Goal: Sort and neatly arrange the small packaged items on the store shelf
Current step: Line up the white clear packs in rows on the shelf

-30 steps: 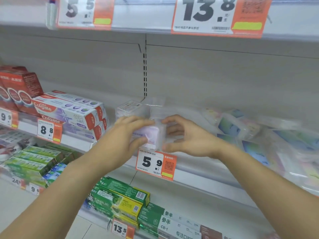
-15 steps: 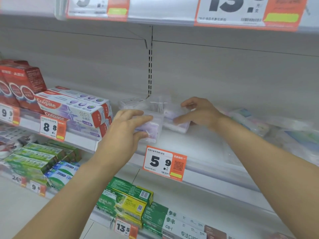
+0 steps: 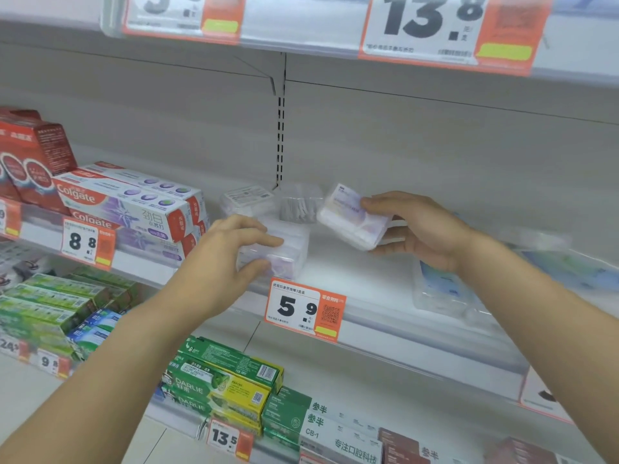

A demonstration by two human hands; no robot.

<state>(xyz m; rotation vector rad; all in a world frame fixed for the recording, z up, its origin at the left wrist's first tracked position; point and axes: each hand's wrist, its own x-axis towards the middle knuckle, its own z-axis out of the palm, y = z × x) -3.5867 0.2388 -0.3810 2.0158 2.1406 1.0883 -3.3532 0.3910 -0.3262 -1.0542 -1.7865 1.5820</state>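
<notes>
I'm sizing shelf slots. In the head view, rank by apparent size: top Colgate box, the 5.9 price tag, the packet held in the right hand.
1. Colgate box, clearly largest.
2. 5.9 price tag and packet in the right hand look alike; the tag sits nearer, so unranked.

Bright, even, cool light fills the view and seems to come from above; the back panel [image 3: 435, 155] is washed pale grey. Soft shadow lies under the upper shelf [image 3: 301, 31] and beneath both hands. The shelf [image 3: 351, 272] glares nearly white at its front edge. Clear packs [image 3: 445, 293] toward the shelf's right end are smeared and hazy. The price tags [image 3: 432, 28] overhead are blurred. Wide-angle distortion bends the shelf lines toward the edges.
</notes>
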